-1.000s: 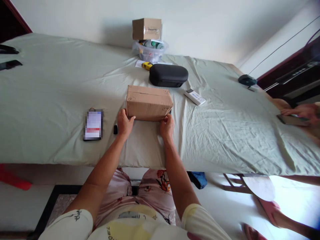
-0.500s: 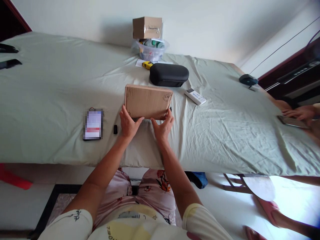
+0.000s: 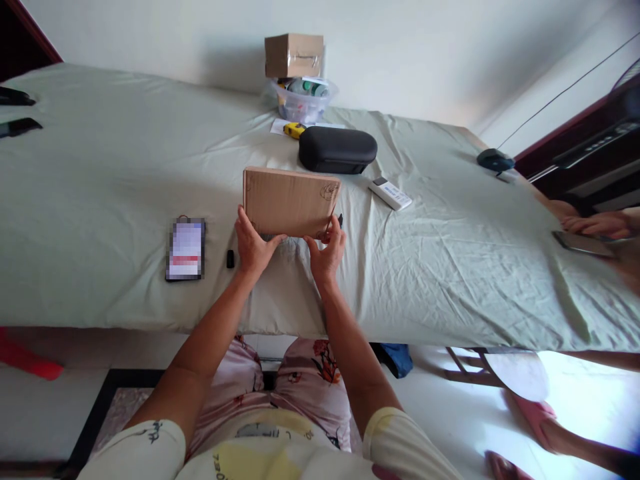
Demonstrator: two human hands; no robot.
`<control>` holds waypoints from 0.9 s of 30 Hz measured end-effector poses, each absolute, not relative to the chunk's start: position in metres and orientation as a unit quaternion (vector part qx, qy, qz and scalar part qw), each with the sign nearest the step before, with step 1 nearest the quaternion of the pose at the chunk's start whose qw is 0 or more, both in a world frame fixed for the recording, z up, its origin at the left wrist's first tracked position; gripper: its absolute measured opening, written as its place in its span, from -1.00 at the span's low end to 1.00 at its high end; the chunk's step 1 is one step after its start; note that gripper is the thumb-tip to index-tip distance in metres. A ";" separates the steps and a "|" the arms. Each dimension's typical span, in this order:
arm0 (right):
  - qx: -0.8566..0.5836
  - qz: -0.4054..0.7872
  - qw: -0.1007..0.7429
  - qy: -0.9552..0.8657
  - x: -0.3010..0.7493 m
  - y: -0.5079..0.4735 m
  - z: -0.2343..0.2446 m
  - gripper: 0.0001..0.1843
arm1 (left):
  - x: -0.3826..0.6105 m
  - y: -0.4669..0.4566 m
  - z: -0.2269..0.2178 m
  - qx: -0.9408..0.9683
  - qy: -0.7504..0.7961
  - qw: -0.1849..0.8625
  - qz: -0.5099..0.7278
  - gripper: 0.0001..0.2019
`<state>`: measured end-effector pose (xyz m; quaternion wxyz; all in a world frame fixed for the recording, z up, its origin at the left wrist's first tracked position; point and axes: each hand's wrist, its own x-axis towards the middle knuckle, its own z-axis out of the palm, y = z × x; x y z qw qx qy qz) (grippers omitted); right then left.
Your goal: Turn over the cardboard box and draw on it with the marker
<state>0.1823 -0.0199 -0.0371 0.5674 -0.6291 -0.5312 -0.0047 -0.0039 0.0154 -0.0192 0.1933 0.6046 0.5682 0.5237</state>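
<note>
Between my hands is a flat, light-brown board-like box [image 3: 291,203] with dark line drawings at its corners, its broad face tilted toward me. My left hand [image 3: 254,247] grips its lower left corner, thumb along the near edge. At the lower right corner my right hand [image 3: 326,253] holds it, thumb at the near edge and fingers at the side. A small dark tip shows beside the right fingers; I cannot tell what it belongs to. Left of my left hand lies a small black cap-like piece [image 3: 231,259].
A phone [image 3: 185,250] lies at left. Behind the box are a black zip case [image 3: 337,150], a white device [image 3: 391,194], a yellow tape measure [image 3: 294,130] and a plastic tub [image 3: 303,103] under a cardboard box [image 3: 294,56]. At right, another person's hand [image 3: 600,223] is at a phone [image 3: 584,244].
The box has shifted slightly left and tilted a little in my hands. My right fingers have moved along its right side. Both hands keep hold.
</note>
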 end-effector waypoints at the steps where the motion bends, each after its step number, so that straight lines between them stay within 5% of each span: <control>1: -0.624 0.000 0.575 -0.529 0.184 -0.020 -0.036 -0.16 | -0.006 0.017 -0.020 0.602 0.562 0.200 0.532 0.40; 12: -0.561 0.153 0.692 -0.428 0.186 -0.017 -0.024 -0.67 | -0.013 0.029 -0.025 0.540 0.472 0.329 0.615 0.09; 20: -0.503 0.293 0.658 -0.478 0.147 -0.030 -0.020 0.09 | -0.004 0.025 -0.019 0.424 0.447 0.502 0.607 0.27; 27: -0.526 0.291 0.608 -0.519 0.134 -0.036 -0.023 0.13 | 0.008 0.008 -0.011 0.292 0.374 0.717 0.510 -0.27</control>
